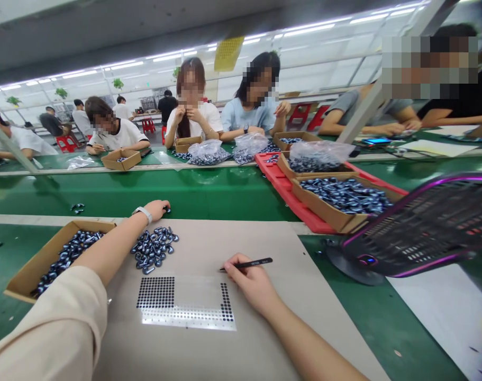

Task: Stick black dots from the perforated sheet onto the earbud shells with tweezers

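Note:
My left hand (156, 209) reaches out over the near edge of the green belt, its fingers closed on a small dark earbud shell (166, 209). Below that hand lies a loose pile of shiny dark blue earbud shells (151, 248) on the grey-beige board (264, 238). Black tweezers (252, 263) rest in the grip of my right hand (251, 283), their tips pointing left just above the sheet. That clear sticker sheet (185, 312) lies flat on the board, with rows of black round dots at its left and right sides and a bare patch between.
A cardboard box (62, 254) of shells stands left, partly behind my left arm. More boxes (344, 196) sit on a red tray (272, 185) beyond. A black fan (419, 227) stands right. Several shells (77, 208) lie on the green belt (209, 190). Co-workers (248, 106) sit opposite.

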`<act>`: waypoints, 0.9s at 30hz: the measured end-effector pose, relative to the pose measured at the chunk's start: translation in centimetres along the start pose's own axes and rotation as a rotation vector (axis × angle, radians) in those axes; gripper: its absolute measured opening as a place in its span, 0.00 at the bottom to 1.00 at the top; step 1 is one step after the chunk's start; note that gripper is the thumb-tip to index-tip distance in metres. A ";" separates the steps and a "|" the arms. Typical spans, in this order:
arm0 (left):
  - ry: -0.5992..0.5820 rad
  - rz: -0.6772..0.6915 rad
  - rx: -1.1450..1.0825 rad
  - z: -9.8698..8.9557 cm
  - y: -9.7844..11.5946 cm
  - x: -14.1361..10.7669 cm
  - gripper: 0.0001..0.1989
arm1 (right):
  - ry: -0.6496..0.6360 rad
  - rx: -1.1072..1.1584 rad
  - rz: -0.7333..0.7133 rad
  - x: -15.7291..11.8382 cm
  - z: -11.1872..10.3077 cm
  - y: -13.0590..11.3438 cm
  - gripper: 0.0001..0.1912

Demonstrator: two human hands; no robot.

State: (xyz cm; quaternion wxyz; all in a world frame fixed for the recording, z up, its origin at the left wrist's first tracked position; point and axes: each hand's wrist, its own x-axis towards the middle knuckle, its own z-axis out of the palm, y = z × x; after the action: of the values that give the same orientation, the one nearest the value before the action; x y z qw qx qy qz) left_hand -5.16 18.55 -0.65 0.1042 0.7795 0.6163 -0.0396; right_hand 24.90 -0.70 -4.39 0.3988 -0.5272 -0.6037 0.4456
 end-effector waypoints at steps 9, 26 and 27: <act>0.002 -0.035 -0.061 0.3 1.7 0.2 0.15 | -0.005 0.010 -0.002 -0.1 -0.1 0.1 0.14; 0.069 -0.130 -0.204 -0.4 1.6 1.9 0.17 | -0.011 0.004 -0.002 -0.1 0.0 -0.1 0.14; 0.069 -0.137 -0.205 -0.1 1.7 2.2 0.17 | -0.011 0.003 -0.003 -0.1 0.0 -0.1 0.14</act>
State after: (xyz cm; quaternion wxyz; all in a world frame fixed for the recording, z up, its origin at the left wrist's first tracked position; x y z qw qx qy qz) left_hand -2.99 20.32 -0.77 0.1594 0.7218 0.6721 0.0434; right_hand 24.88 -0.78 -4.29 0.3970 -0.5231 -0.6059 0.4490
